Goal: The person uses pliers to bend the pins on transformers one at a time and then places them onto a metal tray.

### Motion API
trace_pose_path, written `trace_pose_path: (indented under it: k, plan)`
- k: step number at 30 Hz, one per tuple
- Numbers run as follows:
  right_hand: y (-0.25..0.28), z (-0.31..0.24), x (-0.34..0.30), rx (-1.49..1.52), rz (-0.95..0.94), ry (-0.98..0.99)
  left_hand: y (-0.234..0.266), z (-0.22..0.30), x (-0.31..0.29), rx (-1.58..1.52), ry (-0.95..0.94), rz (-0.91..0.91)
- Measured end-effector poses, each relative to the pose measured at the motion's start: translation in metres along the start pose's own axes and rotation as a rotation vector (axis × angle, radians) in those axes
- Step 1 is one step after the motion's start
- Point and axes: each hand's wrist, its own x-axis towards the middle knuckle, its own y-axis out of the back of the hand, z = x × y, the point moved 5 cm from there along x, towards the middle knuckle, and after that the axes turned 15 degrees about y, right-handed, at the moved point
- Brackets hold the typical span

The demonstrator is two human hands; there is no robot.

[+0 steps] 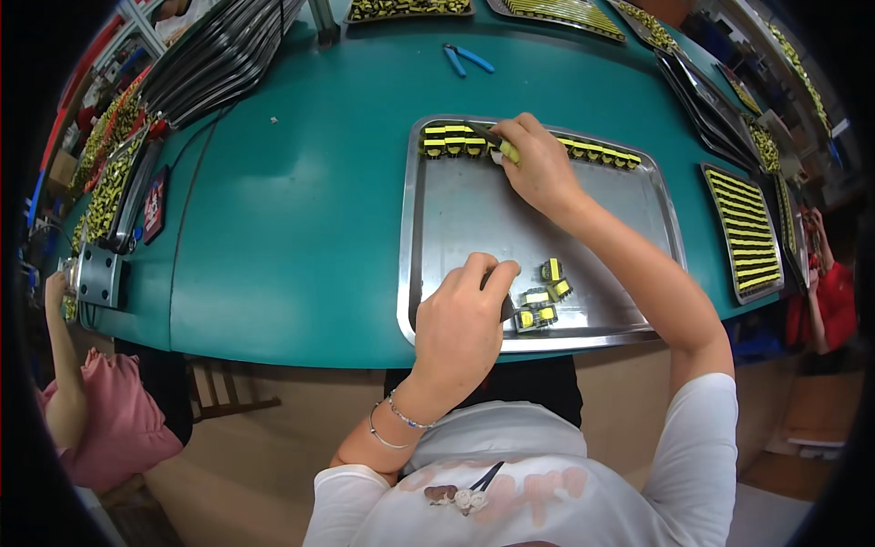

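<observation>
A metal tray (538, 345) lies before me on the green table. Near its far edge, my right hand (540, 169) is closed round a slim dark-tipped tool (497, 141) with a yellow-green part; its exact kind is unclear. The tip reaches over a row of small black-and-yellow transformers (447, 144) along the tray's far side. My left hand (463, 305) hovers at the tray's near left, fingers curled together around something dark and mostly hidden. Just right of it, several loose transformers (536, 317) lie in the tray, some on their sides.
Blue-handled cutters (469, 60) lie beyond the tray. Stacked black trays (214, 68) stand at the far left. Another tray (743, 232) with rows of yellow-topped parts sits at the right. People work on both sides, one in a pink top (118, 419), one in a red top (834, 305).
</observation>
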Motion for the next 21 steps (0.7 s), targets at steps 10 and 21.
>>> trace_pose_path:
  k: [10, 21]
  plan:
    - [-0.001, -0.008, -0.009, -0.007, 0.081, 0.055, -0.004, -0.006, -0.014, 0.066, -0.043, 0.009]
    - [0.132, -0.014, -0.147, 0.37, -0.067, -0.304, -0.034, 0.03, -0.047, -1.276, 0.295, -0.303]
